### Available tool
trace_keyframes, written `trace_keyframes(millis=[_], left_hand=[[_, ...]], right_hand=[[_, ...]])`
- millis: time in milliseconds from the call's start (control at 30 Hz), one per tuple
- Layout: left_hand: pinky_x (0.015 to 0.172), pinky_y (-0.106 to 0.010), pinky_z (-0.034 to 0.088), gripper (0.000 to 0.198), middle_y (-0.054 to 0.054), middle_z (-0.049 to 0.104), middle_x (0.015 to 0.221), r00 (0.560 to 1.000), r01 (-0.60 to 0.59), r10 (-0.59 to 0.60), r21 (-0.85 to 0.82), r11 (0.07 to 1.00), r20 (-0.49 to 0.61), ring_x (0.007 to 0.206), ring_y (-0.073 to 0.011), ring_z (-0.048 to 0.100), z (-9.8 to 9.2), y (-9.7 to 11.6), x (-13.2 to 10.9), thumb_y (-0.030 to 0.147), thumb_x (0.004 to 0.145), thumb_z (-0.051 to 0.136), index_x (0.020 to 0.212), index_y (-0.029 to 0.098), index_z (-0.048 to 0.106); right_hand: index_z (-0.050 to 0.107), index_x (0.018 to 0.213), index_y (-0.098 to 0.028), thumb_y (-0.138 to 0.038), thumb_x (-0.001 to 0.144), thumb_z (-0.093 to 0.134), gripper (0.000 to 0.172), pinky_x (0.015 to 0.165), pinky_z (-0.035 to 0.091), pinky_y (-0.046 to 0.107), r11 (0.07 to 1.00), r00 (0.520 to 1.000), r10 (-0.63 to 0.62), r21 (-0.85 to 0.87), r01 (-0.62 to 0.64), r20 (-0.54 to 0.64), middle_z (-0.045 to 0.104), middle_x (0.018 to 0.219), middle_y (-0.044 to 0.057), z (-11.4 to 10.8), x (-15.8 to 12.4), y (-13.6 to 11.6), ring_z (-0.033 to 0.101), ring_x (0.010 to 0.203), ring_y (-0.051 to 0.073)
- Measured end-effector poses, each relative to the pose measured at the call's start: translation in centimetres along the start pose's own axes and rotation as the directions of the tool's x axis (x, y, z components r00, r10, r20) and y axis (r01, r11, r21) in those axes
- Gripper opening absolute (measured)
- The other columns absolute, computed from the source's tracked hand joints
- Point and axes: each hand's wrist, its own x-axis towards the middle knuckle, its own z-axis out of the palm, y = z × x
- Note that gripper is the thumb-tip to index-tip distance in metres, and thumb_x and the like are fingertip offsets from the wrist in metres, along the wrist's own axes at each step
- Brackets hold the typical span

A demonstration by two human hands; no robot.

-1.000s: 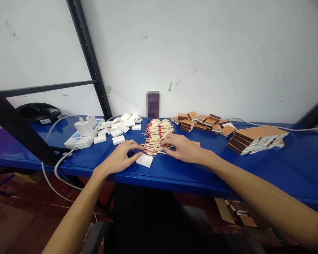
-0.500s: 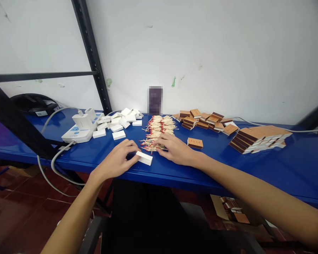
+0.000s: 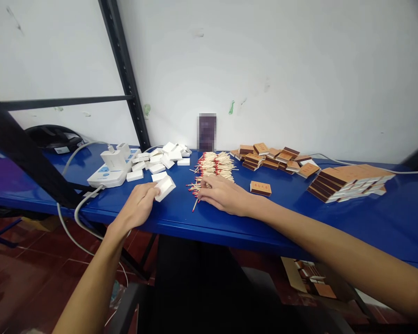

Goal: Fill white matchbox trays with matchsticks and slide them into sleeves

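My left hand (image 3: pixel 139 204) is clamped on one white tray (image 3: pixel 166 188), thumb and fingers pinching its near end. The tray sits tilted above the front of the blue table (image 3: pixel 181 218), just right of my grip and near the loose white trays (image 3: pixel 174 155). My right hand (image 3: pixel 226 195), well apart from the left, is at the near end of the match pile (image 3: pixel 216 164), fingers curled in — whether they have closed on any matches I cannot tell. One stray match (image 3: pixel 195 205) juts toward me below those fingertips.

I take the step in hand to be gathering a bunch of matches for the tray. The next move, I judge, calls for a firm, even pinch and a levelled tray (the stray could easily get left out) — heads lined up one way.
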Motion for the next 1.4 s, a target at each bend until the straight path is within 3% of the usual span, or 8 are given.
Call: trace_keyframes(millis=[133,233,367,533,767,1000,1233,1400], left_hand=[[0.085,-0.036,0.043,0.039,-0.007,0.068,0.096,0.998,0.033,-0.037,0.061,0.998,0.053,0.094,-0.0264,0.058,0.7,0.1,-0.3,0.035,0.088,0.028,0.085,0.016,0.063],[0.099,-0.039,0.041,0.047,-0.008,0.066,0.117,0.987,-0.013,-0.01,0.142,0.99,0.161,0.113,-0.0276,0.055,1.8,1.3,-0.7,0.036,0.091,0.027,0.107,0.017,0.066],[0.1,-0.04,0.04,0.046,-0.007,0.065,0.118,0.962,-0.12,0.074,0.164,0.979,0.264,0.114,-0.0254,0.054,2.4,3.0,-1.3,0.032,0.094,0.024,0.114,0.02,0.064],[0.089,-0.042,0.041,0.036,-0.006,0.064,0.098,0.938,-0.223,0.15,0.211,0.952,0.312,0.097,-0.025,0.057,2.8,5.1,-2.0,0.025,0.093,0.026,0.094,0.02,0.061],[0.073,-0.037,0.038,0.028,-0.004,0.061,0.08,0.95,-0.255,0.182,0.294,0.921,0.254,0.078,-0.0225,0.057,3.2,5.7,-2.3,0.02,0.09,0.029,0.078,0.02,0.054],[0.073,-0.036,0.037,0.032,-0.006,0.069,0.086,0.968,-0.203,0.146,0.299,0.933,0.202,0.084,-0.0246,0.062,3.3,4.8,-2.0,0.018,0.091,0.028,0.079,0.021,0.057],[0.07,-0.037,0.037,0.023,-0.006,0.065,0.08,0.984,-0.151,0.089,0.452,0.879,0.156,0.078,-0.0251,0.06,4.6,6.1,-1.9,0.023,0.094,0.035,0.078,0.02,0.051],[0.079,-0.04,0.041,0.033,-0.006,0.063,0.098,0.991,-0.119,0.091,0.312,0.943,0.102,0.091,-0.0262,0.059,4.2,5.6,-1.7,0.043,0.101,0.029,0.103,0.021,0.054]], right_hand=[[0.065,0.099,-0.017,-0.021,0.098,0.045,0.02,0.082,0.043,0.034,0.988,0.997,0.05,0.15,-0.04,-0.063,0.056,0.102,0.01,-0.2,0.4,0.1,0.051,0.092,0.021],[0.063,0.098,-0.018,-0.021,0.098,0.045,0.018,0.085,0.044,0.036,0.958,0.983,0.127,0.272,-0.087,-0.131,0.058,0.099,0.009,-0.4,0.5,0.2,0.052,0.095,0.021],[0.062,0.095,-0.018,-0.022,0.097,0.047,0.015,0.086,0.043,0.036,0.945,0.966,0.176,0.308,-0.112,-0.19,0.061,0.096,0.008,-0.7,1.0,0.4,0.054,0.094,0.02],[0.063,0.093,-0.018,-0.019,0.095,0.051,0.012,0.08,0.043,0.033,0.947,0.967,0.176,0.3,-0.116,-0.182,0.066,0.09,0.005,-1.3,1.2,0.1,0.057,0.085,0.018],[0.068,0.095,-0.018,-0.014,0.092,0.055,0.014,0.082,0.04,0.036,0.991,0.995,-0.033,0.133,0.021,0.092,0.066,0.093,0.008,-0.8,1.3,-1.1,0.054,0.091,0.022],[0.064,0.084,-0.017,-0.021,0.094,0.051,0.016,0.075,0.041,0.035,0.999,0.973,-0.047,0.033,0.041,0.226,0.061,0.089,0.009,-1.4,2.6,-1.4,0.051,0.086,0.023],[0.056,0.086,-0.017,-0.024,0.095,0.051,0.012,0.074,0.042,0.034,0.994,0.984,0.042,0.09,-0.059,0.174,0.057,0.088,0.008,-2.2,-0.5,-0.7,0.049,0.079,0.02],[0.053,0.084,-0.019,-0.023,0.095,0.048,0.013,0.074,0.04,0.032,0.976,0.99,0.124,0.17,-0.134,0.069,0.055,0.084,0.004,-3.8,-1.0,-1.1,0.048,0.077,0.018]])
